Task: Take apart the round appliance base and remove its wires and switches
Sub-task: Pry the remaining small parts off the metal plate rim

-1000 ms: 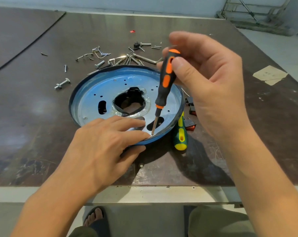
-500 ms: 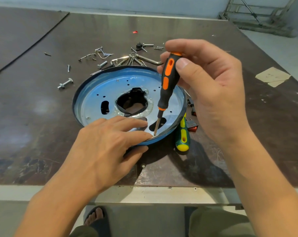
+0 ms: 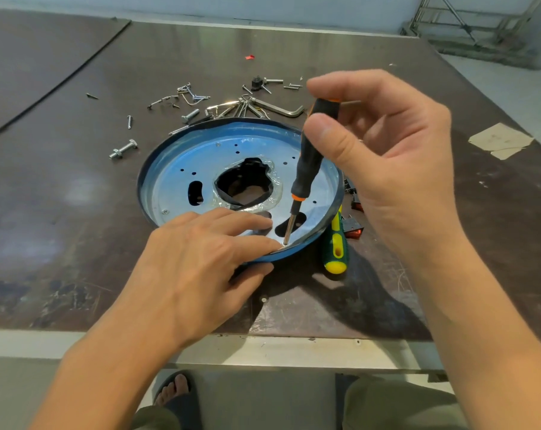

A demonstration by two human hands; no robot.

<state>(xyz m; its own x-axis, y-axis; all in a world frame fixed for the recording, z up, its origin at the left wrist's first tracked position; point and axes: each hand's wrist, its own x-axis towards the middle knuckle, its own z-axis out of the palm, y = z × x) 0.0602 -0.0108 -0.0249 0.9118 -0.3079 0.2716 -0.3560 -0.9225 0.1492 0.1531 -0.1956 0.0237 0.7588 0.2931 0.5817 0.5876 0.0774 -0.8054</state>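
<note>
The round blue appliance base (image 3: 182, 162) lies upside down on the dark table, with a ragged central hole and several slots. My left hand (image 3: 197, 268) grips its near rim, fingers flat on the inside and thumb under the edge. My right hand (image 3: 384, 162) pinches the top of a black and orange screwdriver (image 3: 306, 162), held nearly upright. Its tip (image 3: 285, 242) rests on the plate near the near rim, just beyond my left fingertips. Red and black switches (image 3: 354, 232) lie on the table to the right of the base, partly hidden by my right hand.
A green and yellow screwdriver (image 3: 335, 246) lies partly under the base's right rim. Loose screws, bolts (image 3: 123, 149), clips and a hex key (image 3: 281, 108) are scattered behind the base. The table's metal front edge (image 3: 263, 352) is close to me. Taped paper (image 3: 500, 141) sits far right.
My right hand has turned the screwdriver handle between its fingers; its orange stripe no longer faces me. The tip stays at the same spot, and my left hand keeps its hold on the rim.
</note>
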